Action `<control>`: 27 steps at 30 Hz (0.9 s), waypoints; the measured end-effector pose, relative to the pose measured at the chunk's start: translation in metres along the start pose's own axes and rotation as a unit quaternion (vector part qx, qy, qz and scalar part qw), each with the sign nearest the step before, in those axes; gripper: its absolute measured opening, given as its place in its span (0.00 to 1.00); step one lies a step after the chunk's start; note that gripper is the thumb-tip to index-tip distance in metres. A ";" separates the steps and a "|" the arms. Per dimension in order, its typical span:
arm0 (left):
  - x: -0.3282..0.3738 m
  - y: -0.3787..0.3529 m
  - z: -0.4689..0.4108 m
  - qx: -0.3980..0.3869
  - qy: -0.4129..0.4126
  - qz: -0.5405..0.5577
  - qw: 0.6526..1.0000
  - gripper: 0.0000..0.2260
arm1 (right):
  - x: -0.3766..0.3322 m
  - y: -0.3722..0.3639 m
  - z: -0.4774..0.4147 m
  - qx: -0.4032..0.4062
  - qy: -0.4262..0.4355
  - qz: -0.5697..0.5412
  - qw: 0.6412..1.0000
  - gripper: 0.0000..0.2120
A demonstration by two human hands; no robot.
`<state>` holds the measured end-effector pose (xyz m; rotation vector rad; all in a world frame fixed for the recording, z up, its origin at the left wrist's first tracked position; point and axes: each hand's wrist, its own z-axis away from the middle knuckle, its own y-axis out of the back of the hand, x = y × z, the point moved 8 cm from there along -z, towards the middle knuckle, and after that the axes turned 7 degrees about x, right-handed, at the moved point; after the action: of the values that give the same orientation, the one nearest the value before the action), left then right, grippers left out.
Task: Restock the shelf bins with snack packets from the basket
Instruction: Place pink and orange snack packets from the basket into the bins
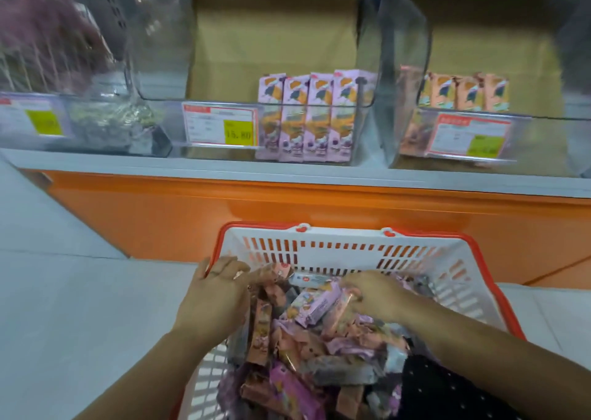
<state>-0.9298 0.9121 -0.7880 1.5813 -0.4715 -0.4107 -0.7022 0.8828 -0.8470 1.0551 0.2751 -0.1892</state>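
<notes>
**Two hands sort snack packets in a basket below the shelf bins**

A white, red-rimmed basket [339, 253] lies close below the camera, heaped with loose packets [319, 355] too jumbled to count. At the basket's left rim, the left hand [214, 295] has its grip curled round a small bunch of orange packets [260, 320], probably gathering one flavour. Toward the basket's right side, the right hand [374, 295] reaches fingers-down into the heap, and whether its grip pinches anything cannot be told. Beyond the basket, the middle bin [166, 77] holds four purple packets [313, 115], upright with their fronts showing. The right bin [403, 51] shows about four orange shelf packets [463, 91]. Three price labels [220, 125] face front.
</notes>
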 end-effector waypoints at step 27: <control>0.136 0.181 -0.007 -0.004 0.204 0.780 0.591 0.16 | -0.077 0.220 0.242 0.438 0.239 -0.174 0.849 0.20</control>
<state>-0.8205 0.8378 -0.6038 0.6665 -1.2474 1.2845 -0.6807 0.7786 -0.5284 1.9647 0.8931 -0.3989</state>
